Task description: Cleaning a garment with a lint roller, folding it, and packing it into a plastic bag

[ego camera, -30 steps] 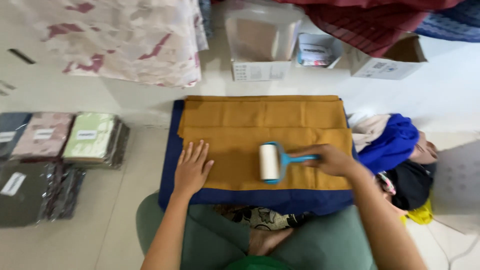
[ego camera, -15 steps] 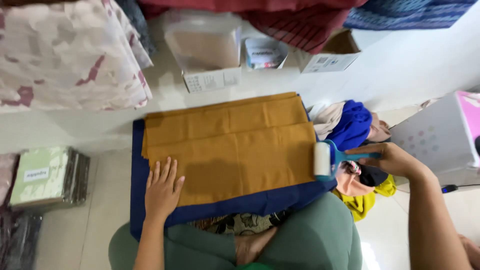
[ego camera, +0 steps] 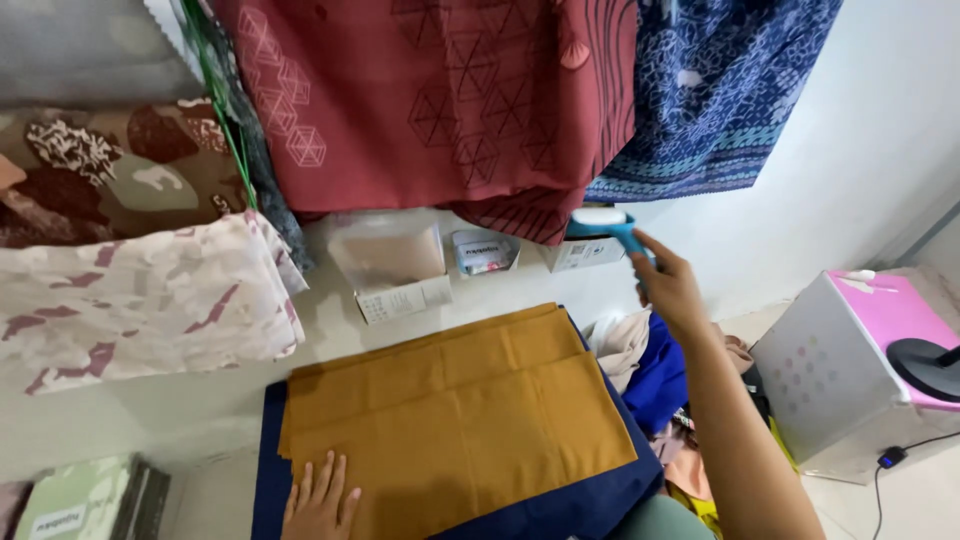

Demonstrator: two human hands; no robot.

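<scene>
Since half a second ago the right hand (ego camera: pixel 668 290) has lifted the lint roller (ego camera: pixel 603 226) off the mustard cloth (ego camera: pixel 450 420) and carried it up and away toward the wall, while the view has tipped upward to take in the hanging fabrics.

Nearest, the left hand (ego camera: pixel 322 497) lies flat on the lower left part of the mustard cloth, fingers spread and holding nothing. That folded cloth lies on a navy cloth (ego camera: pixel 270 470) on the floor. The right hand's grip is closed around the roller's blue handle, and the white roll is held in the air just in front of the small cardboard box (ego camera: pixel 582 254) by the wall.

As I judge it, the sticky roll is close to the hem of the hanging maroon fabric (ego camera: pixel 450 100); a brush against it could catch or tug the cloth. With only one flat palm on it, the mustard cloth could also slide or crease.

Right of the cloth sits a loose heap of clothes (ego camera: pixel 655 375), blue and beige. Farther back, a clear plastic box (ego camera: pixel 390 262) seems to hold something pale, too blurred to identify, and a small packet (ego camera: pixel 482 252) stands beside it. At the far right is a white and pink box (ego camera: pixel 850 370); its contents are hidden.
</scene>
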